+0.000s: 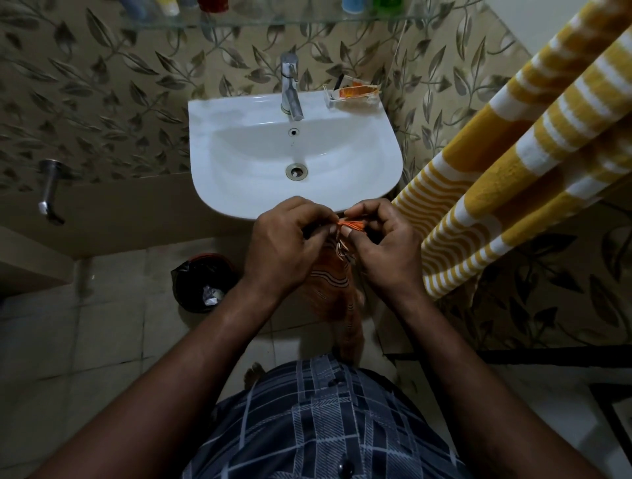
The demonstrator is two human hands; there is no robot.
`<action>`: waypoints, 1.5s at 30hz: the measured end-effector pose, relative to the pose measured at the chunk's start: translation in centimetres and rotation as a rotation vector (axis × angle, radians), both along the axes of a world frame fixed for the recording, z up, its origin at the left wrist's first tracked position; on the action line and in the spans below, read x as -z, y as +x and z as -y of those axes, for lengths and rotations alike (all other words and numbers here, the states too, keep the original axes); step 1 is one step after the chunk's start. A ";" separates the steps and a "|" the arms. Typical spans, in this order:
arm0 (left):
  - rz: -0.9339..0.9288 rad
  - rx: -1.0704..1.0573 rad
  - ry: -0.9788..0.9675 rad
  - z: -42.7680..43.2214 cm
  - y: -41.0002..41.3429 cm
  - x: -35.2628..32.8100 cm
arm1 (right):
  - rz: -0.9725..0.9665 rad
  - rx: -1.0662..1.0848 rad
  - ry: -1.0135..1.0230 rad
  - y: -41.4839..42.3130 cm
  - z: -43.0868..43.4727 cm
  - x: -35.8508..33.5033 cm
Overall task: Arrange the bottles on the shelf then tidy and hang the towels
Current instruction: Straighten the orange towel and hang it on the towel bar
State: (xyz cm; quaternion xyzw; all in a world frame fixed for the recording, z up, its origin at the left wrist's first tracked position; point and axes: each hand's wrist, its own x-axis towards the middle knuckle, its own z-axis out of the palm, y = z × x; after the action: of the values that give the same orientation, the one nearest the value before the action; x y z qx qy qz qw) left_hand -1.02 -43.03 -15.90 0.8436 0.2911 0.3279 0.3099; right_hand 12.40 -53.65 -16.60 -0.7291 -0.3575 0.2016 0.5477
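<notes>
**Both hands pinch the orange towel's fringe in front of the washbasin**

The left hand [290, 242] and right hand [384, 246] meet just in front of the front edge of the white washbasin [219, 184]. Their fingertips are curled in and pinch the fringed top edge of an orange towel [331, 282]. The two hands are close together, nearly touching at the fingers. The rest of the towel hangs straight down between the wrists towards the person's plaid shirt [325, 427], with dark stripes showing across its cloth.

To the right, a yellow-and-white striped towel [513, 171] hangs in long folds beside the basin's right edge. Its lower end falls near the right hand but does not touch it.

A glass shelf [273, 21] runs along the wall above the basin. Only the bases of the bottles [212, 4] on it show, spread along its length; what they are cannot be told.

A chrome tap [290, 89] stands at the back edge of the basin, and a toothpaste tube [355, 92] lies at its back right corner. On the tiled floor to the left of the basin stands a bin [201, 283] with a black liner.
</notes>
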 end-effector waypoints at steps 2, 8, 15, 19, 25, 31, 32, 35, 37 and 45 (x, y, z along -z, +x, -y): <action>-0.004 0.025 0.082 -0.6 -0.1 0.1 | -0.054 -0.020 -0.010 0.2 -0.1 0.0; 0.047 0.017 0.197 -1.0 0.0 0.3 | -0.183 0.017 0.013 0.1 -0.9 -0.9; 0.033 -0.018 0.236 -1.0 0.2 -0.2 | -0.146 0.018 0.025 0.0 -1.4 -0.9; 0.026 -0.015 0.265 -1.4 0.2 -0.5 | -0.110 0.025 0.027 0.0 -1.7 -1.0; 0.038 -0.021 0.251 -1.3 0.4 -0.8 | -0.133 0.041 0.073 -0.1 -2.1 -1.5; 0.037 -0.041 0.190 -1.5 0.6 -1.2 | -0.164 0.034 0.107 0.0 -2.1 -1.6; 0.034 -0.042 0.181 -1.5 0.6 -1.3 | -0.169 0.031 0.114 0.0 -2.1 -1.7; 0.013 -0.035 0.168 -1.6 0.6 -1.3 | -0.187 0.022 0.130 -0.1 -2.0 -1.7; -0.010 -0.027 0.171 -1.7 0.6 -1.4 | -0.200 0.018 0.127 0.1 -1.9 -1.6; -0.074 0.021 0.101 -2.5 0.6 -1.4 | -0.136 -0.075 0.107 1.4 -1.7 -2.3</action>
State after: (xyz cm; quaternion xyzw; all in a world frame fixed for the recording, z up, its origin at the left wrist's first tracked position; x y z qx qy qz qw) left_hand -0.39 -40.52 -14.48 0.8727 0.2766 0.3076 0.2593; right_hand 13.85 -51.91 -14.35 -0.6696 -0.3565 0.2517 0.6010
